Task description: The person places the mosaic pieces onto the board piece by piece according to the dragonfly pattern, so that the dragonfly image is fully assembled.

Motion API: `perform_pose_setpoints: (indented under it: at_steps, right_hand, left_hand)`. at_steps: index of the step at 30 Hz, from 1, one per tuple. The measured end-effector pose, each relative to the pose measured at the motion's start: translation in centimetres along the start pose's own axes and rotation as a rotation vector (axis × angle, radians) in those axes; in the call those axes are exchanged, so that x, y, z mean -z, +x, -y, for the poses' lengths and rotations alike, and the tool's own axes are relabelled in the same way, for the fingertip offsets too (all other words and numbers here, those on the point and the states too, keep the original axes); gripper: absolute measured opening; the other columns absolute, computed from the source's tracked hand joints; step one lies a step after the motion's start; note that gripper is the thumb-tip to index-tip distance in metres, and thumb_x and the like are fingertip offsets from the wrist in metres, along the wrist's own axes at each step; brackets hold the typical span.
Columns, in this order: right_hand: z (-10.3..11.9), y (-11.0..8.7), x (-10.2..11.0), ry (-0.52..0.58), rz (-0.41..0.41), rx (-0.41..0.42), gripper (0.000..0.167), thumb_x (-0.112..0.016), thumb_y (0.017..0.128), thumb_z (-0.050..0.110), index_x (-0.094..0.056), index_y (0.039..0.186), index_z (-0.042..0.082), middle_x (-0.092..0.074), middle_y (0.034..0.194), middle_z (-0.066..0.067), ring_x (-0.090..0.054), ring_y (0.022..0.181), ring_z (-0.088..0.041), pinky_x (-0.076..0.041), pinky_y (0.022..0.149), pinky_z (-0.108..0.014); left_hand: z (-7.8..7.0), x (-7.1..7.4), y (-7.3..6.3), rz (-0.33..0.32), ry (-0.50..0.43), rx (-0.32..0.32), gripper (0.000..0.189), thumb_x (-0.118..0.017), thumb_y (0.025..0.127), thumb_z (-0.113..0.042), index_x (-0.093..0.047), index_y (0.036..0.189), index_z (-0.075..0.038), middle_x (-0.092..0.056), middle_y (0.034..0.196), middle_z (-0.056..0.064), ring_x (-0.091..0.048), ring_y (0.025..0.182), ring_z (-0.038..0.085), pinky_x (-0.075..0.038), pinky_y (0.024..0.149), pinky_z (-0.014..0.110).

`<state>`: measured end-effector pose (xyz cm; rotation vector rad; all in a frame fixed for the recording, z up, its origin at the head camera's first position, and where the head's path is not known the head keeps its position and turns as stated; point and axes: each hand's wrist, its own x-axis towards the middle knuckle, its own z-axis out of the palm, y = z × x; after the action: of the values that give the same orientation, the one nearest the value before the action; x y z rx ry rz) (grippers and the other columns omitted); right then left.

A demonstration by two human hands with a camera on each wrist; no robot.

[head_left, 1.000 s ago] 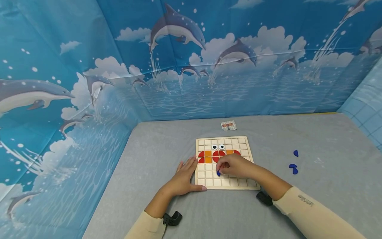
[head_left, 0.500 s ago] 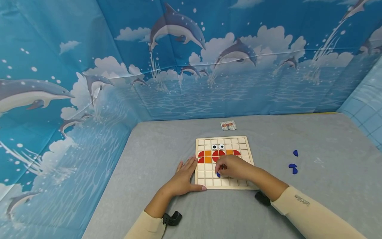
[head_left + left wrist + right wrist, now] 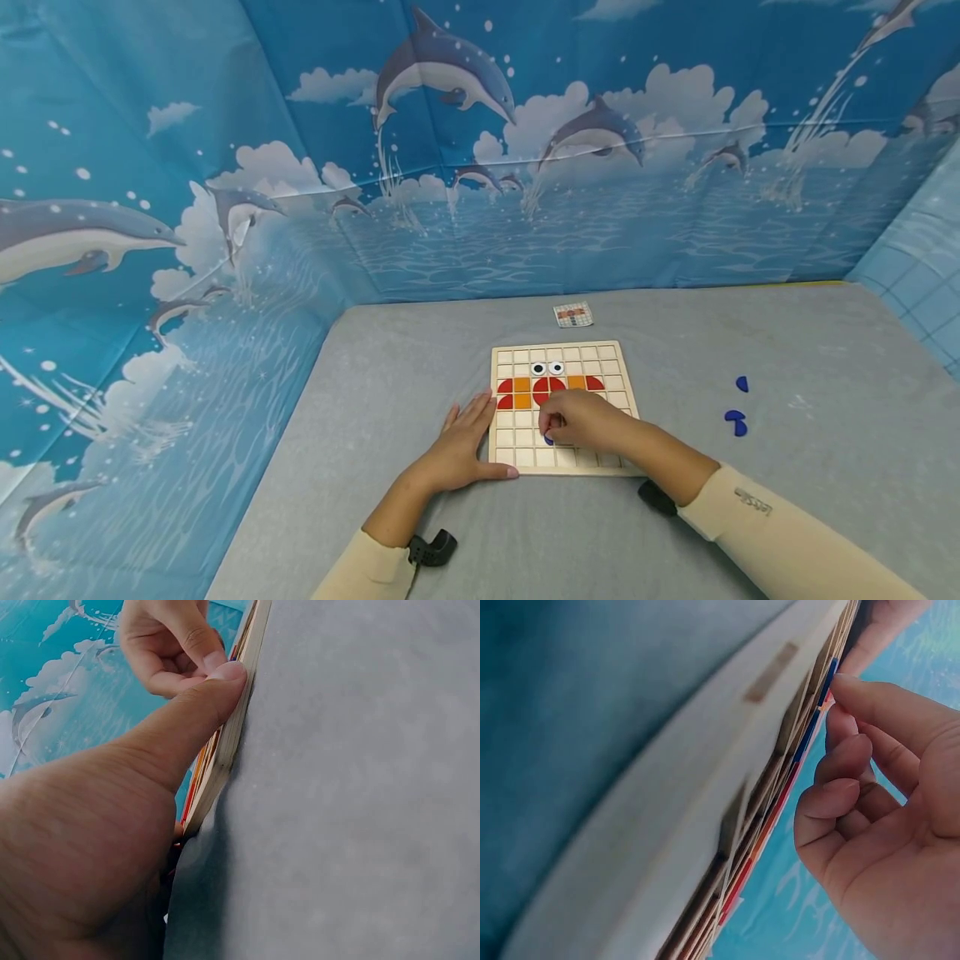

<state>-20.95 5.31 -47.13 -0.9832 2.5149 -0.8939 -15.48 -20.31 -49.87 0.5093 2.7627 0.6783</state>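
A square wooden grid board [image 3: 525,458] lies on the grey table. Red curved pieces [image 3: 540,398], orange square pieces [image 3: 522,393] and two black-and-white eye pieces [image 3: 556,367] sit in its cells. My left hand [image 3: 459,450] rests at the left edge, fingers extended, with its thumb [image 3: 217,682] on the near corner. Over the lower middle of the board, my right hand [image 3: 588,419] pinches a small blue curved piece [image 3: 549,441] with thumb and forefinger, down at a cell. In the right wrist view, that blue piece [image 3: 828,681] shows edge-on beneath the fingertips, and another blue piece [image 3: 807,733] lies beside it.
Three loose blue pieces [image 3: 735,416] lie on the table to the right. A small printed card [image 3: 573,315] is behind the board. A dolphin-patterned curtain [image 3: 480,233] stands along the back and left of the grey table [image 3: 390,367].
My right hand has shifted very slightly left and towards me, along with the blue piece at its fingertips. The left hand and board stay in place.
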Motion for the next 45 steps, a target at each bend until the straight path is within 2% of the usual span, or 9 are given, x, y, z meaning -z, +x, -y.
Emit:
perform_pose_setpoints:
  at_steps: [10, 18, 24, 27, 32, 39, 45]
  right_hand:
    - [-0.8, -1.5, 1.7, 0.04, -0.111, 0.019, 0.012, -0.074, 0.089, 0.005, -0.075, 0.092, 0.016, -0.06, 0.077, 0.009, -0.052, 0.073, -0.007, -0.046, 0.065, -0.022]
    - [-1.3, -2.6, 3.6, 0.114, -0.173, -0.03, 0.01, -0.075, 0.091, 0.011, -0.075, 0.1, 0.014, -0.06, 0.079, 0.006, -0.052, 0.072, -0.012, -0.046, 0.062, -0.022]
    - [-1.7, -4.0, 5.5, 0.156, -0.208, -0.082, 0.013, -0.072, 0.093, 0.012, -0.074, 0.107, 0.011, -0.062, 0.086, 0.001, -0.052, 0.075, -0.015, -0.046, 0.063, -0.024]
    - [-2.0, -4.7, 6.3, 0.169, -0.218, -0.117, 0.013, -0.071, 0.095, 0.015, -0.074, 0.107, 0.013, -0.063, 0.088, 0.0, -0.053, 0.076, -0.016, -0.046, 0.063, -0.024]
    - [-2.7, -5.7, 7.4, 0.156, -0.256, -0.168, 0.014, -0.071, 0.095, 0.016, -0.073, 0.109, 0.016, -0.061, 0.088, -0.001, -0.053, 0.078, -0.018, -0.046, 0.062, -0.024]
    - [-4.0, -7.5, 8.4, 0.134, -0.282, -0.242, 0.02, -0.066, 0.097, 0.015, -0.07, 0.116, 0.011, -0.061, 0.09, -0.004, -0.054, 0.079, -0.019, -0.048, 0.063, -0.026]
    - [-5.0, -8.9, 9.1, 0.111, -0.293, -0.259, 0.022, -0.065, 0.098, 0.016, -0.069, 0.118, 0.009, -0.063, 0.093, -0.004, -0.055, 0.078, -0.015, -0.05, 0.063, -0.026]
  left_hand:
    - [0.0, 0.0, 0.2, 0.0, 0.003, 0.004, 0.118, -0.076, 0.078, -0.066, -0.016, 0.163, -0.011, -0.009, 0.172, 0.001, -0.009, 0.16, 0.019, -0.002, 0.129, 0.053]
    - [0.1, -0.1, 0.2, 0.004, 0.007, 0.018, 0.119, -0.078, 0.078, -0.064, -0.014, 0.163, -0.012, -0.009, 0.172, 0.0, -0.008, 0.16, 0.019, 0.0, 0.129, 0.052]
    - [0.1, -0.2, 0.2, 0.003, -0.006, 0.016, 0.119, -0.078, 0.077, -0.063, -0.015, 0.163, -0.012, -0.009, 0.172, 0.0, -0.007, 0.16, 0.019, 0.0, 0.129, 0.052]
    - [0.1, -0.2, 0.2, 0.001, -0.009, 0.014, 0.119, -0.079, 0.077, -0.063, -0.015, 0.163, -0.012, -0.01, 0.172, 0.001, -0.008, 0.16, 0.019, 0.0, 0.129, 0.052]
    - [0.0, -0.1, 0.2, 0.001, -0.007, 0.015, 0.119, -0.079, 0.077, -0.063, -0.015, 0.163, -0.011, -0.01, 0.172, 0.001, -0.008, 0.16, 0.019, 0.0, 0.129, 0.051]
    - [-0.2, 0.0, 0.1, 0.008, -0.017, 0.011, 0.119, -0.079, 0.077, -0.063, -0.015, 0.163, -0.011, -0.01, 0.172, 0.002, -0.008, 0.16, 0.02, 0.001, 0.129, 0.052]
    - [-0.1, 0.0, 0.0, 0.01, -0.021, 0.014, 0.119, -0.078, 0.078, -0.064, -0.015, 0.163, -0.012, -0.009, 0.172, 0.001, -0.008, 0.16, 0.019, 0.0, 0.129, 0.052]
